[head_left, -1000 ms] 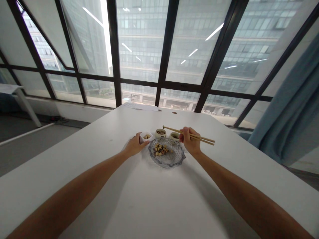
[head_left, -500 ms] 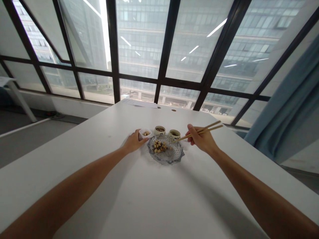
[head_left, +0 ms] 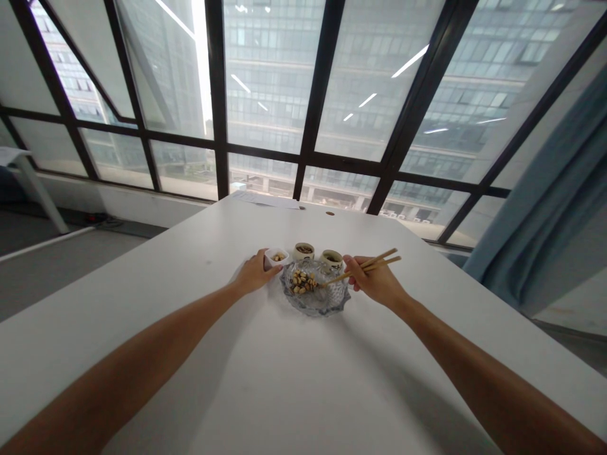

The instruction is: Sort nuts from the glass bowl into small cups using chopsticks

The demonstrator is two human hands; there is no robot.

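Note:
My left hand (head_left: pixel 256 273) grips a small white bowl (head_left: pixel 277 257) with a few pale nut-like pieces in it. In my right hand (head_left: pixel 372 278) is a pair of chopsticks (head_left: pixel 379 260), pointing down and left. Their tips reach into a scalloped clear glass plate (head_left: pixel 327 308), beside a heap of pale and dark nut-like pieces (head_left: pixel 302 283) on its left half. Whether the tips pinch a piece is too small to tell. Behind the plate stand two cream cups, a left cup (head_left: pixel 303 251) with dark bits inside and a right cup (head_left: pixel 331 259) whose contents look dark.
Everything stands on a white table (head_left: pixel 246 379). At its far end lie white papers (head_left: pixel 268 200) and a small brown disc (head_left: pixel 330 213). Large dark-framed windows rise beyond, and a blue curtain (head_left: pixel 545 202) hangs at the right.
My right hand has moved left and slightly down, bringing the chopstick tips lower into the plate near the heap. My left hand stays on the white bowl.

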